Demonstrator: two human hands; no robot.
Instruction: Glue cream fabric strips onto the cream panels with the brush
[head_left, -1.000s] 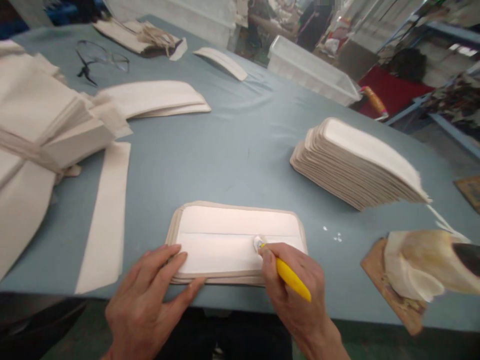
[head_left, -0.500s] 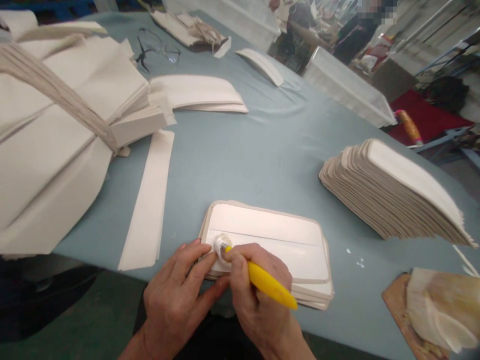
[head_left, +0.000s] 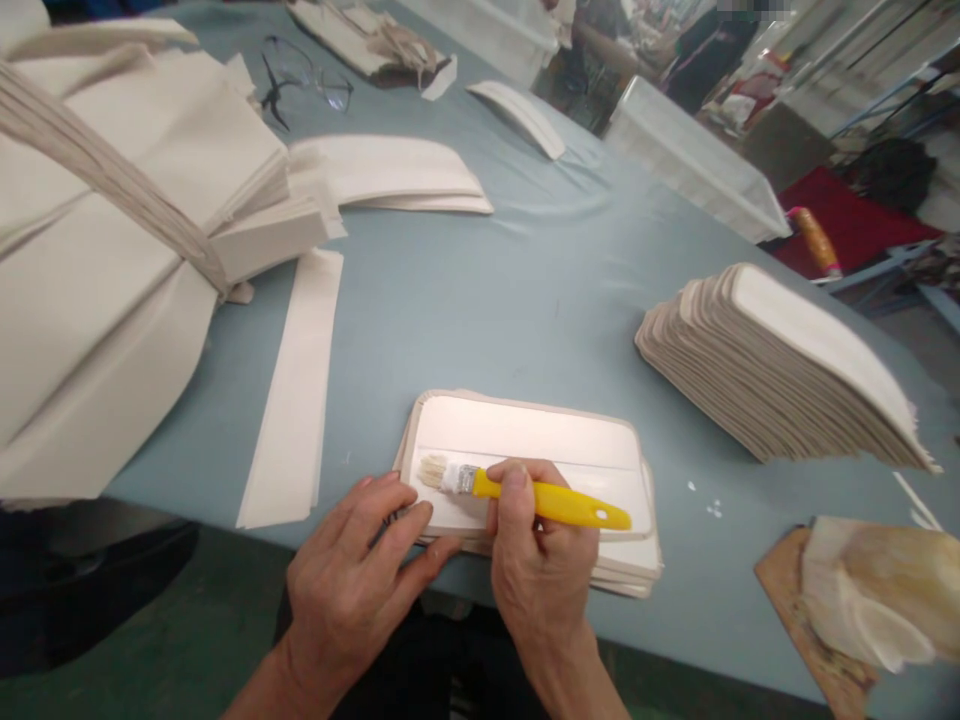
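A small stack of white rounded-corner panels (head_left: 525, 420) lies near the table's front edge, the top one crossed by a line along its length. My left hand (head_left: 360, 560) grips the stack's near left corner, fingers on the left edge and thumb along the front side. In my right hand (head_left: 536, 550) is a paintbrush (head_left: 577, 505) with a yellow handle, held between thumb and fingers. Its pale bristles, coated with something white, lie flat on the left part of the top panel.
To the right stands a tall leaning stack of similar panels (head_left: 772, 370). A tied bundle of pale sheets (head_left: 112, 260) fills the left side, with loose strips (head_left: 296, 400) beside it. Eyeglasses (head_left: 307, 85) and a clear plastic bin (head_left: 697, 160) are farther back. A stained board (head_left: 802, 600) lies front right.
My right hand has turned the brush from steeply tilted to nearly flat, its handle now pointing right and its bristles slightly farther left. My left hand stays at the stack's corner.
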